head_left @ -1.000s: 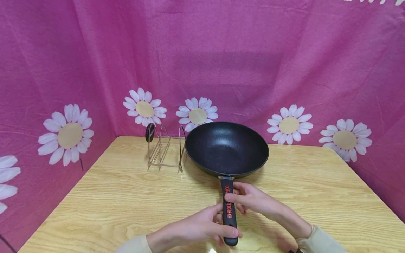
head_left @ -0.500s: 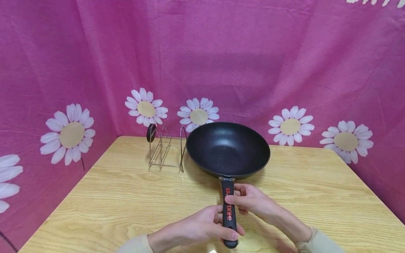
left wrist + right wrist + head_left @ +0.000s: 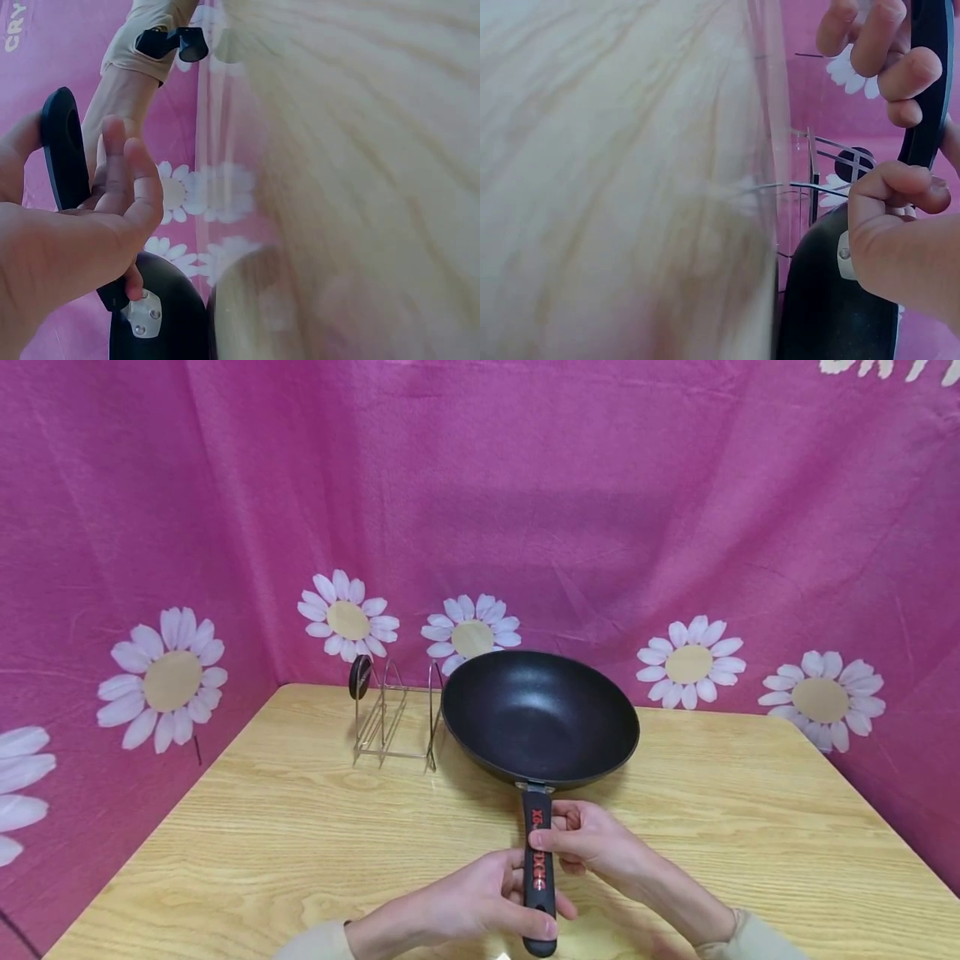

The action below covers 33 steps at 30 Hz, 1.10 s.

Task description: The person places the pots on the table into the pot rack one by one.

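Observation:
A black wok (image 3: 540,718) with a long black handle (image 3: 538,877) faces up at the middle of the table, its handle toward me. Red lettering runs along the handle. My left hand (image 3: 480,893) grips the handle near its end, thumb on top and fingers beneath. My right hand (image 3: 592,843) pinches it farther up, closer to the bowl, with the thumb over the lettering. In the left wrist view a riveted metal bracket (image 3: 142,315) joins handle and bowl. In the right wrist view the wok's dark outer side (image 3: 832,300) shows beyond my right hand.
Just left of the wok, a wire rack (image 3: 393,718) with upright loops stands on the wooden table (image 3: 300,827); a black round piece (image 3: 360,677) sits at its left end. Pink flowered cloth (image 3: 525,485) hangs behind the table and along its sides.
The handle end and both hands have shifted slightly toward me and to the left in the last half second. Both hands keep their hold on the handle.

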Tool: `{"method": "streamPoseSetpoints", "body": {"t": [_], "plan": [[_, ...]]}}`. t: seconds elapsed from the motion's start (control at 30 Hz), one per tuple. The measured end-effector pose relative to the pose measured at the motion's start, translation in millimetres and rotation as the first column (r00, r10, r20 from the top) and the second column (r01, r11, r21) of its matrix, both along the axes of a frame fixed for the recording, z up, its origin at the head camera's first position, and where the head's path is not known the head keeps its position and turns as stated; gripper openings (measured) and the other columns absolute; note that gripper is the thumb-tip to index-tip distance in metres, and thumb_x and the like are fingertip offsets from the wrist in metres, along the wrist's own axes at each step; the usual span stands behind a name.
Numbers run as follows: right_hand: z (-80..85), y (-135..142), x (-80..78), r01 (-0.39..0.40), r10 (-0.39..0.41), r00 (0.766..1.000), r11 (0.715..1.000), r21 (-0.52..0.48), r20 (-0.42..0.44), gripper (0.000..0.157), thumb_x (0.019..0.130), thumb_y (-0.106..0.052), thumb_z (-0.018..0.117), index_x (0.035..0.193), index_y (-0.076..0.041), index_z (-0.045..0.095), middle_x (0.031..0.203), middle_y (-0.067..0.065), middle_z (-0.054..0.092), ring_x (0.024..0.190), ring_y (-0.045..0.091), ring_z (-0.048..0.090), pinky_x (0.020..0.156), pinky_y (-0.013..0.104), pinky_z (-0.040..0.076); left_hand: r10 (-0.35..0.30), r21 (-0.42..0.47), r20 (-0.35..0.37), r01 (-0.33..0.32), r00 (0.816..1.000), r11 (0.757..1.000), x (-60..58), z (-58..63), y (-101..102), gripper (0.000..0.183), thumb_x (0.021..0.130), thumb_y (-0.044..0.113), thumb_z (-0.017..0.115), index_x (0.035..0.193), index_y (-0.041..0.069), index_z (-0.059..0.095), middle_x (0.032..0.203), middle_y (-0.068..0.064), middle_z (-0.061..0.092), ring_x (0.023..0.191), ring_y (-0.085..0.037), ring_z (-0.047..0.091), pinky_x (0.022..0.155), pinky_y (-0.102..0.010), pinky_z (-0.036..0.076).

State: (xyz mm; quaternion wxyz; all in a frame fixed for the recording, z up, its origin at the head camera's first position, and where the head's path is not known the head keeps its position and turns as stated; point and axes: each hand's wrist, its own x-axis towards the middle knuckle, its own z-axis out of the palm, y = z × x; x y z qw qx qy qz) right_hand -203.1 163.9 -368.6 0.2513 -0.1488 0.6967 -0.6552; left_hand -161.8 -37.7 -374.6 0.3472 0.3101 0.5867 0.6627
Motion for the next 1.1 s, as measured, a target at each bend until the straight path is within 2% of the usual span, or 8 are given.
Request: {"method": "streamPoseSetpoints", "body": {"t": [0.13,0.33,0.47,0.67,0.87,0.97,1.1], "plan": [[-0.8,-2,0.3,-0.011,0.010,1.000,1.000,-0.026,-0.024,0.024,0.087,-0.013,0.064,0.103,-0.001,0.050,0.062,-0.009,0.050,0.049,0.006,0.035,0.048,0.020,0.030,0.005,0.002,-0.022,-0.005,1.000,1.000,0.3,-1.2,-2,0.047,0.086,0.006,0.065,0.128,0.005,0.043,0.112,-0.020,0.065,0.086,-0.008,0.064,0.078,-0.020,0.049],[0.6,-3,0.6,-0.012,0.007,0.997,0.998,-0.069,-0.073,0.020,0.087,-0.011,0.064,0.099,-0.002,0.051,0.061,-0.010,0.048,0.051,0.005,0.035,0.048,0.021,0.028,0.019,-0.005,-0.057,-0.019,0.998,1.000,0.0,0.0,-2,0.051,0.085,0.007,0.066,0.129,0.003,0.040,0.108,-0.011,0.068,0.083,-0.010,0.065,0.076,-0.021,0.050],[4.0,-3,0.9,-0.001,-0.007,0.995,0.997,-0.076,-0.097,0.022,0.086,-0.009,0.065,0.100,-0.001,0.050,0.062,-0.009,0.049,0.052,0.006,0.035,0.049,0.020,0.027,0.041,-0.029,-0.117,-0.045,0.992,0.999,0.5,0.5,-2,0.048,0.085,0.007,0.066,0.127,0.010,0.043,0.104,-0.010,0.069,0.079,-0.011,0.066,0.075,-0.022,0.050],[9.0,-5,4.2,0.018,-0.022,0.983,1.000,-0.023,-0.183,0.024,0.082,-0.010,0.069,0.095,-0.002,0.051,0.061,-0.005,0.043,0.050,0.006,0.035,0.045,0.021,0.028,0.072,-0.065,-0.172,-0.084,0.982,0.994,6.0,1.2,-3,0.052,0.083,0.009,0.069,0.129,0.016,0.044,0.100,-0.007,0.070,0.074,-0.011,0.064,0.071,-0.023,0.050],[16.3,-10,7.5,0.078,-0.079,0.972,0.997,-0.013,-0.223,0.032,0.079,-0.009,0.072,0.098,-0.001,0.048,0.063,-0.003,0.035,0.052,0.008,0.033,0.045,0.019,0.028,0.111,-0.109,-0.218,-0.138,0.970,0.984,10.1,7.1,-4,0.057,0.081,0.009,0.071,0.128,0.013,0.039,0.098,-0.002,0.070,0.070,-0.009,0.063,0.067,-0.022,0.051],[19.9,-12,8.7,0.125,-0.119,0.968,0.992,0.013,-0.219,0.034,0.080,-0.012,0.073,0.100,-0.001,0.047,0.064,-0.004,0.036,0.052,0.008,0.033,0.046,0.019,0.028,0.115,-0.118,-0.219,-0.143,0.969,0.983,10.8,10.0,-3,0.064,0.082,0.009,0.070,0.134,0.011,0.033,0.099,-0.002,0.069,0.073,-0.009,0.062,0.068,-0.022,0.050],[22.4,-16,9.4,0.199,-0.181,0.957,0.978,0.057,-0.228,0.035,0.081,-0.019,0.073,0.098,-0.001,0.048,0.063,-0.004,0.037,0.050,0.008,0.030,0.045,0.019,0.025,0.121,-0.143,-0.299,-0.170,0.946,0.975,11.3,10.5,-2,0.065,0.082,0.012,0.070,0.134,0.010,0.032,0.099,0.001,0.070,0.082,-0.005,0.062,0.070,-0.022,0.049]]}}
